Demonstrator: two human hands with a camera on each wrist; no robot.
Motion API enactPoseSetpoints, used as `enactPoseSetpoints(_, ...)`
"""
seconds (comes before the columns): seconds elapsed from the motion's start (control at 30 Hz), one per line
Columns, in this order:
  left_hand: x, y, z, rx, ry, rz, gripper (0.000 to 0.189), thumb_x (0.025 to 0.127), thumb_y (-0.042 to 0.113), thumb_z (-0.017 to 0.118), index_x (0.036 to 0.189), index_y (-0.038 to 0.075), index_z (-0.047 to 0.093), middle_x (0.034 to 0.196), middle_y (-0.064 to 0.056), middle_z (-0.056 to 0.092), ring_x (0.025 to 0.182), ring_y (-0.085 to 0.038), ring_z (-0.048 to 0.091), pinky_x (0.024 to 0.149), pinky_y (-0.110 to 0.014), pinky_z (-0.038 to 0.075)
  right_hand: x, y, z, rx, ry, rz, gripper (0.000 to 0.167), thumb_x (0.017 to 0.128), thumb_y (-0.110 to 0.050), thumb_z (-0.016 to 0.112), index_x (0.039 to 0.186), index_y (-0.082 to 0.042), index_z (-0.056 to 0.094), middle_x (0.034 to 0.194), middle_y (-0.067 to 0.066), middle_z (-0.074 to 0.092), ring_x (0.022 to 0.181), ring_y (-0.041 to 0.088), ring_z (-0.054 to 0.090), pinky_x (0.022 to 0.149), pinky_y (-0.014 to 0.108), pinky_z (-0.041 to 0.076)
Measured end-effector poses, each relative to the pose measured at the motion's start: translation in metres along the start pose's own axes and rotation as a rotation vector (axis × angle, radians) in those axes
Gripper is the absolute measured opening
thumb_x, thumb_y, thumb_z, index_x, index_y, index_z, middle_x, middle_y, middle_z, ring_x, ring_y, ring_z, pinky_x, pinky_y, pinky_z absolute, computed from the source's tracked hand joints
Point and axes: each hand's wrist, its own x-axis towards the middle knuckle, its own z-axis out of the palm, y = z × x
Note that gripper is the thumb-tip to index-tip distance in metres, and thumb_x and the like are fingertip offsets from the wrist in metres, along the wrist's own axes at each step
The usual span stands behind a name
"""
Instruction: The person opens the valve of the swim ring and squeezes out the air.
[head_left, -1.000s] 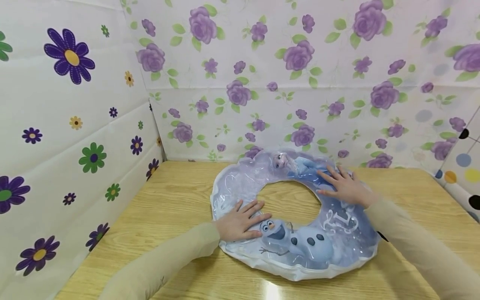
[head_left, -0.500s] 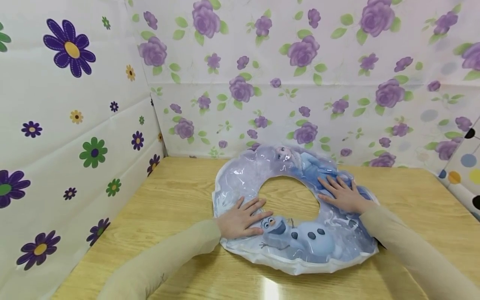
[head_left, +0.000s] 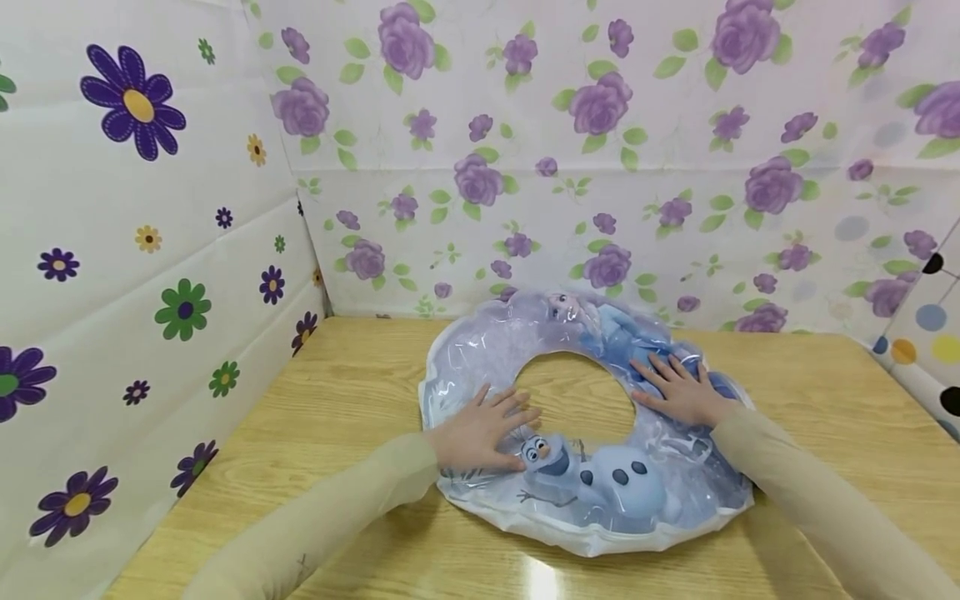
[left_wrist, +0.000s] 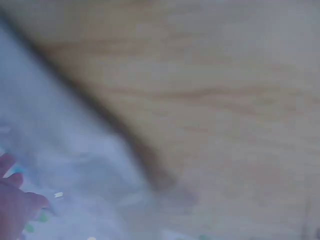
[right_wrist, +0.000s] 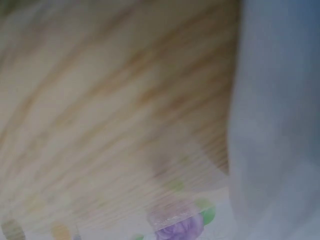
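Note:
A round inflatable swim ring (head_left: 480, 342), pale blue and lilac with a printed snowman and a figure in a blue dress, lies on the wooden table. It looks partly puffed, its outer seam wrinkled. On the ring's left side, beside the snowman's head, is my left hand (head_left: 480, 429), fingers spread. My right hand (head_left: 682, 396) rests on the right side over the blue dress print, fingers extended. The left wrist view shows part of that left hand (left_wrist: 17, 207) by the blurred ring edge (left_wrist: 85, 160). In the right wrist view the ring's side (right_wrist: 275, 125) appears, without the hand.
The wood-grain table (head_left: 360, 392) extends around the ring and shows through its hole. Behind it hangs a white cloth (head_left: 660, 108) with purple roses. A daisy-print cloth (head_left: 97, 317) covers the left side, and a dotted cloth (head_left: 926, 350) the right.
My right hand has slid slightly toward me along the ring. The fingers of my left hand look a little raised compared with before. The ring stays in nearly the same place.

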Motion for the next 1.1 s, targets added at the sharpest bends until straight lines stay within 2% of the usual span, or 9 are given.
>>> enactPoseSetpoints(0.1, 0.013, 0.02, -0.021, 0.005, -0.001, 0.027, 0.064, 0.087, 0.046, 0.052, 0.14, 0.014, 0.036, 0.146, -0.012, 0.021, 0.133, -0.029, 0.01, 0.101, -0.052, 0.01, -0.001, 0.002, 0.001, -0.009, 0.003, 0.007, 0.074, 0.088, -0.065, 0.031, 0.147, -0.024, 0.013, 0.148, 0.017, 0.008, 0.129, 0.046, 0.001, 0.086, 0.065, -0.016)
enactPoseSetpoints(0.2, 0.03, 0.046, -0.04, -0.007, 0.013, 0.113, 0.05, 0.092, 0.029, 0.049, 0.138, 0.014, 0.039, 0.145, -0.011, 0.023, 0.133, -0.024, 0.012, 0.103, -0.043, 0.008, -0.003, -0.002, -0.002, 0.0, 0.006, 0.009, 0.073, 0.089, -0.063, 0.032, 0.147, -0.022, 0.016, 0.147, 0.019, 0.009, 0.128, 0.047, 0.002, 0.087, 0.066, -0.014)
enactPoseSetpoints(0.3, 0.046, 0.068, -0.049, 0.0, 0.012, 0.188, 0.045, 0.097, 0.033, 0.037, 0.139, 0.016, 0.037, 0.145, -0.007, 0.023, 0.133, -0.019, 0.014, 0.103, -0.035, 0.002, -0.007, -0.011, -0.008, 0.007, 0.005, 0.01, 0.072, 0.09, -0.06, 0.033, 0.146, -0.019, 0.018, 0.147, 0.02, 0.01, 0.127, 0.048, 0.003, 0.087, 0.067, -0.01)
enactPoseSetpoints(0.4, 0.059, 0.083, -0.051, -0.024, -0.022, 0.23, 0.052, 0.098, 0.044, 0.028, 0.142, 0.017, 0.031, 0.147, -0.004, 0.019, 0.133, -0.013, 0.007, 0.103, -0.03, -0.002, -0.009, -0.017, -0.012, 0.02, 0.003, 0.004, 0.07, 0.091, -0.057, 0.035, 0.146, -0.016, 0.02, 0.146, 0.021, 0.01, 0.127, 0.048, 0.003, 0.087, 0.068, -0.009)
enactPoseSetpoints(0.5, 0.069, 0.094, -0.049, -0.077, -0.065, 0.263, 0.059, 0.095, 0.052, 0.026, 0.145, 0.02, 0.024, 0.149, 0.001, 0.011, 0.132, -0.009, -0.001, 0.102, -0.027, -0.002, -0.01, -0.018, -0.012, 0.013, 0.006, -0.004, 0.071, 0.091, -0.058, 0.034, 0.146, -0.015, 0.02, 0.146, 0.021, 0.01, 0.128, 0.048, 0.003, 0.088, 0.068, -0.008)
enactPoseSetpoints(0.6, 0.077, 0.105, -0.045, -0.072, -0.109, 0.289, 0.064, 0.092, 0.058, 0.026, 0.146, 0.027, 0.013, 0.15, 0.004, 0.003, 0.13, -0.006, -0.011, 0.103, -0.028, -0.002, -0.009, -0.016, -0.011, 0.009, 0.022, -0.02, 0.07, 0.091, -0.057, 0.035, 0.145, -0.015, 0.021, 0.146, 0.022, 0.011, 0.127, 0.048, 0.004, 0.088, 0.068, -0.008)
enactPoseSetpoints(0.8, 0.088, 0.118, -0.031, 0.041, -0.151, 0.341, 0.069, 0.089, 0.063, 0.025, 0.144, 0.034, -0.003, 0.148, 0.005, -0.012, 0.129, -0.009, -0.019, 0.104, -0.036, -0.001, -0.009, -0.012, -0.007, 0.007, 0.033, -0.032, 0.07, 0.091, -0.058, 0.034, 0.146, -0.017, 0.02, 0.146, 0.021, 0.01, 0.127, 0.048, 0.003, 0.087, 0.068, -0.009)
enactPoseSetpoints(0.9, 0.09, 0.119, -0.022, 0.087, -0.136, 0.362, 0.069, 0.089, 0.062, 0.025, 0.144, 0.033, -0.006, 0.148, 0.004, -0.014, 0.13, -0.012, -0.017, 0.104, -0.039, 0.002, -0.01, -0.012, -0.008, 0.009, 0.042, -0.034, 0.069, 0.091, -0.057, 0.036, 0.146, -0.018, 0.021, 0.146, 0.021, 0.011, 0.127, 0.048, 0.004, 0.087, 0.068, -0.009)
enactPoseSetpoints(1.1, 0.091, 0.12, -0.002, 0.184, -0.141, 0.388, 0.068, 0.09, 0.062, 0.018, 0.141, 0.033, -0.015, 0.145, 0.002, -0.024, 0.129, -0.016, -0.022, 0.102, -0.044, -0.005, -0.012, -0.017, -0.011, 0.024, 0.07, -0.047, 0.067, 0.091, -0.054, 0.04, 0.145, -0.018, 0.025, 0.145, 0.022, 0.015, 0.126, 0.049, 0.007, 0.087, 0.069, -0.006)
